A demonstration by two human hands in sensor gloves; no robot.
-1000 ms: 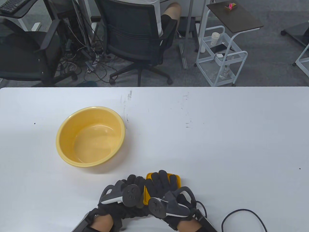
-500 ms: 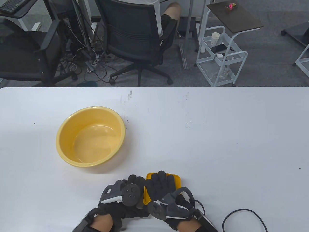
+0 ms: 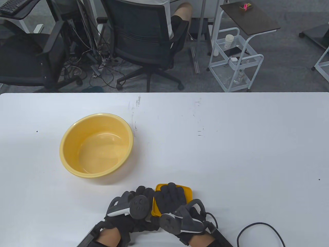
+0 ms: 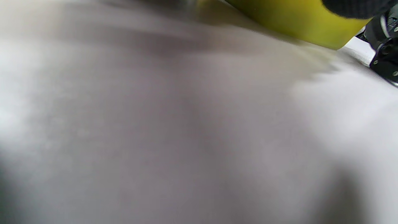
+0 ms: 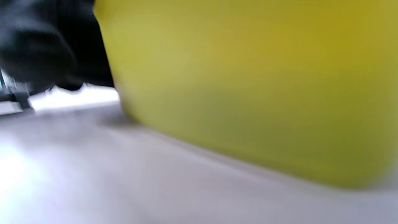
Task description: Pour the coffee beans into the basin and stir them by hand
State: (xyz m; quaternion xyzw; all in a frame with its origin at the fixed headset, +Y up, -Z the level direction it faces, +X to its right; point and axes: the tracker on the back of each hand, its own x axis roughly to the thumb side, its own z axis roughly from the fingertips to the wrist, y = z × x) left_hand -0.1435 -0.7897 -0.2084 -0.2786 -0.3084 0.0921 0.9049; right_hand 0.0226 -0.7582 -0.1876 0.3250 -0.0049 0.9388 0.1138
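Note:
An empty yellow basin (image 3: 67,133) stands on the white table, left of centre. A small yellow box (image 3: 189,193) sits near the table's front edge, mostly covered by gloves. My right hand (image 3: 170,195) reaches over the box's top from the near side, with its fingers spread across the lid. At the box's left side, my left hand (image 3: 144,192) has its fingers curled against the wall. In both wrist views the box shows as a blurred yellow wall (image 4: 295,21) (image 5: 248,87) resting on the table. No coffee beans are visible.
A black cable (image 3: 259,227) loops on the table at the front right. Beyond the table's far edge stand office chairs (image 3: 144,38) and a white trolley (image 3: 235,61). A seated person's leg (image 3: 183,11) shows behind one chair.
My right hand has shifted slightly on the box's top and its tracker has rolled a little to the right. Box, basin and left hand stay where they were.

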